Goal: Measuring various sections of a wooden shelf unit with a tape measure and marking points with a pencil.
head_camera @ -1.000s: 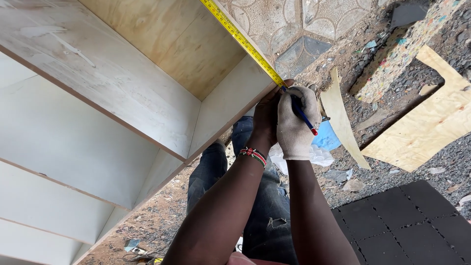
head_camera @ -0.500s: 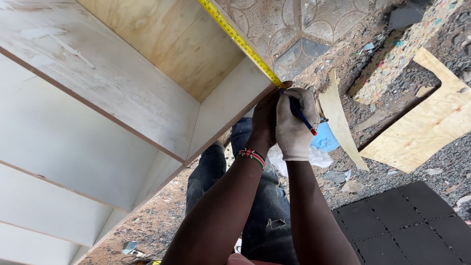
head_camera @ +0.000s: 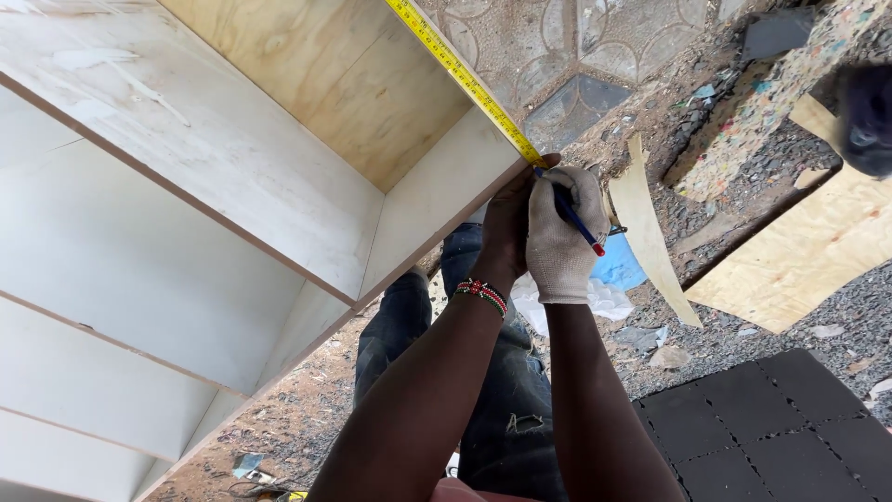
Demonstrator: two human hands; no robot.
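Little has changed vs. half a sec ago: both hands stay pressed at the corner of the white cabinet (head_camera: 279, 214), so the marking looks ongoing. The left hand (head_camera: 506, 228) (bare, beaded band at wrist) pins the yellow tape measure (head_camera: 465, 74) along the cabinet's edge, and the right hand (head_camera: 557, 232), gloved, grips a blue pen (head_camera: 571, 216) tip-down beside it. Right of the cabinet lie plywood offcuts (head_camera: 799, 256) and a black mat (head_camera: 771, 428); nothing blocks the corner.

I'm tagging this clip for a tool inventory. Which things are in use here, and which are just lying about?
In use: tape measure, pen in gloved right hand, left hand, white cabinet.
Lying about: plywood offcuts, black mat, blue scrap.
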